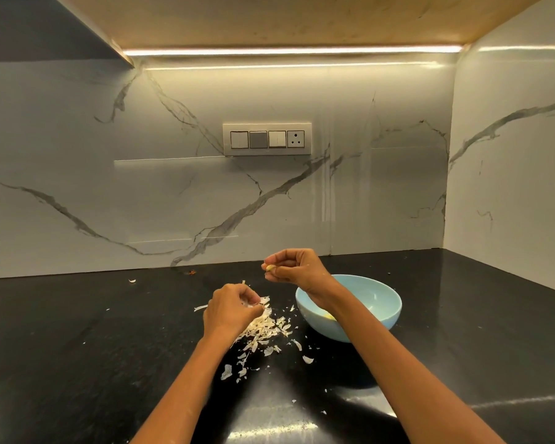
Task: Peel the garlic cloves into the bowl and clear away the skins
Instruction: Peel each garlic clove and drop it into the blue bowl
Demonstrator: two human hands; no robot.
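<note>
My right hand [297,266] is raised above the far left rim of the light blue bowl [378,310] and pinches a pale garlic clove [270,268] between its fingertips. Lower and to the left, my left hand [229,310] hovers over a pile of papery garlic skins [266,330] on the black counter and pinches a piece of skin at its fingertips. Something yellowish lies at the bottom of the bowl, mostly hidden by my right forearm.
Loose skin flakes [226,372] are scattered on the black counter [77,347] toward me and left of the pile. A marble backsplash with a switch panel [266,139] stands behind, and a side wall [510,187] closes the right.
</note>
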